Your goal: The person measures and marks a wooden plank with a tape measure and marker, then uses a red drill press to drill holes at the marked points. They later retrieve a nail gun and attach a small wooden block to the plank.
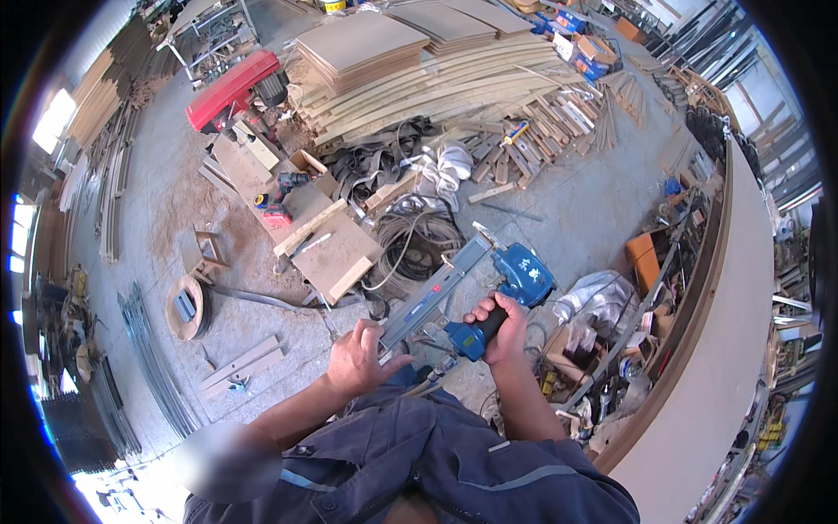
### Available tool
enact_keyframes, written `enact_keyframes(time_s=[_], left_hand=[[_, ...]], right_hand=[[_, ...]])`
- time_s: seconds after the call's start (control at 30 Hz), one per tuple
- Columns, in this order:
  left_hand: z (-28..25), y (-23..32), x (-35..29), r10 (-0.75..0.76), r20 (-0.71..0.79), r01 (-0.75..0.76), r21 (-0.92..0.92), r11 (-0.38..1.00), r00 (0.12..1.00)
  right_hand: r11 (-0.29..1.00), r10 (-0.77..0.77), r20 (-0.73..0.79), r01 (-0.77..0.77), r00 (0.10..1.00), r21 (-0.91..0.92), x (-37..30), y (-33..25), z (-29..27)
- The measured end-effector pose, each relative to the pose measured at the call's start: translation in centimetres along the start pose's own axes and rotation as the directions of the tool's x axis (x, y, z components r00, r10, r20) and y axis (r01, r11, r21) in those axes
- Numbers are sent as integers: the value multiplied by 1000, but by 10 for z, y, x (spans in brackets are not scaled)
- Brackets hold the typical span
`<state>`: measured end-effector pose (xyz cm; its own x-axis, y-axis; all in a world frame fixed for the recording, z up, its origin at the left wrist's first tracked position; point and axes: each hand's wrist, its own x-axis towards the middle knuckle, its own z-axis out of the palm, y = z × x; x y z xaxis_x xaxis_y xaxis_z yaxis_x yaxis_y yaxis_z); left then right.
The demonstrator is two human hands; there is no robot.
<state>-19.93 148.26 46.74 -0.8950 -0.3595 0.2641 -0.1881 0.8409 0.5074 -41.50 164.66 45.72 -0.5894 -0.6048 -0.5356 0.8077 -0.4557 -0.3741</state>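
Nail gun (502, 293), blue-bodied with a long grey magazine (436, 293), is held up in front of the person's chest, above the concrete floor (576, 205). The right hand (502, 332) is wrapped closed around its dark handle, fingers clamped tight on it. The left hand (358, 358) sits at the near end of the magazine, its fingers loosely curled and touching the rail; whether it is gripping a latch or only steadying the end I cannot tell, as the fisheye view blurs the detail there.

The main risk, as I judge it, lies in the left hand's place: it works close to a sliding, spring-loaded part, so a fingertip could be pinched if the rail snaps shut. The right hand holds the handle where a trigger would sit, and a careless squeeze while the nose points outward could fire a fastener towards the coiled hose (419, 244) or the stacked boards (436, 70) beyond. The tool is carried by one hand only at its heavier end, so a slackened hold could let it tip and drop onto the cluttered floor, among the offcuts (336, 253) and the loose scraps just below.
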Motion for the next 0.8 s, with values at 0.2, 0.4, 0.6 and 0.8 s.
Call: enact_keyframes(time_s=[0.2, 0.4, 0.6, 0.8], left_hand=[[-2, 7, -28, -21, -17, 20, -75, 997, 1000], [8, 4, -47, -344, 63, 270, -755, 597, 937], [12, 20, -25, -401, -34, 161, -883, 442, 915], [-3, 10, -48, -364, -67, 115, -882, 456, 929]], right_hand=[[1000, -3, -27, 3, 1000, 8, -24, 11, -14], [999, 20, -59, -18, 998, 31, -43, 25, -24], [993, 114, -37, -112, 993, 41, -62, 65, -17], [997, 67, -34, -66, 997, 27, -64, 63, -18]])
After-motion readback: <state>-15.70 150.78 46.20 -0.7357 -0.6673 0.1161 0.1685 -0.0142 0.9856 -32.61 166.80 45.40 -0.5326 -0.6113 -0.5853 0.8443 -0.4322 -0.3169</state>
